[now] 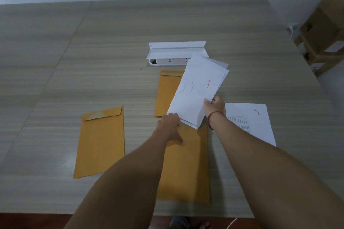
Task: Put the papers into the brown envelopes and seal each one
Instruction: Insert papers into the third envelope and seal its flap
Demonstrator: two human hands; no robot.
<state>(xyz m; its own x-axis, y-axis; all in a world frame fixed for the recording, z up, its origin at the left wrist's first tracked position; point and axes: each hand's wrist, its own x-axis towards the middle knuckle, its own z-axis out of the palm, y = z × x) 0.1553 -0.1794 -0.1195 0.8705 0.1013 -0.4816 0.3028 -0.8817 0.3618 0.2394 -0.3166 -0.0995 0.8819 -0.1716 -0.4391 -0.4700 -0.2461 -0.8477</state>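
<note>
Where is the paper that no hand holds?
In the head view, the loose sheet lies on the table, right of the right hand.

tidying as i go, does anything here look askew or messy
The papers gripped by the right hand are fanned out, with far corners splayed instead of squared, so they may catch at the mouth of the near brown envelope. The left envelope lies slightly tilted. Nothing looks torn or spilled.

Left hand [170,126] flat; right fingers [206,103] curled
</note>
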